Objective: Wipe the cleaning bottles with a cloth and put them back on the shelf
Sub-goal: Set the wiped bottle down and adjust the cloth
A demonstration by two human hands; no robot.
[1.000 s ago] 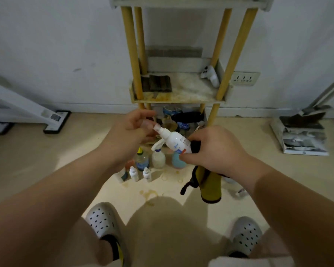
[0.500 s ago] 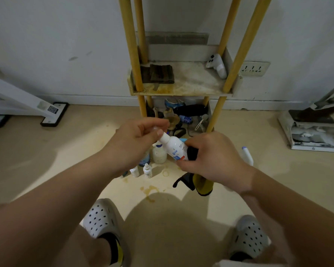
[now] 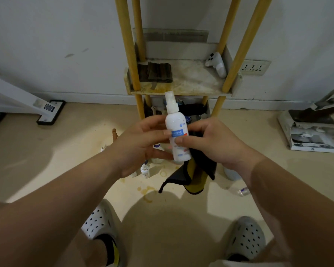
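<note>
A person crouching before a yellow-legged shelf (image 3: 179,87) is now holding a white spray bottle (image 3: 177,132) upright between both hands; half a second ago it was lying tilted, nozzle toward the left hand. The left hand (image 3: 141,143) is pinching the bottle's side with thumb and fingertips, having moved off the nozzle, while the right hand (image 3: 212,141) is gripping the other side and also clutching a dark and yellow cloth (image 3: 193,176) that is hanging below the bottle. The blue and red label is carrying print too small to read. On the stained shelf board, a folded dark rag (image 3: 156,72) is lying at the left and a white controller (image 3: 216,63) at the right edge, leaving the middle of the board bare. Several small bottles (image 3: 145,170) are standing on the floor (image 3: 66,151) just in front of the shelf, partly hidden by the hands, with one clear bottle (image 3: 243,191) lying apart to the right. A stack of papers (image 3: 312,135) is sitting near the wall at far right.
</note>
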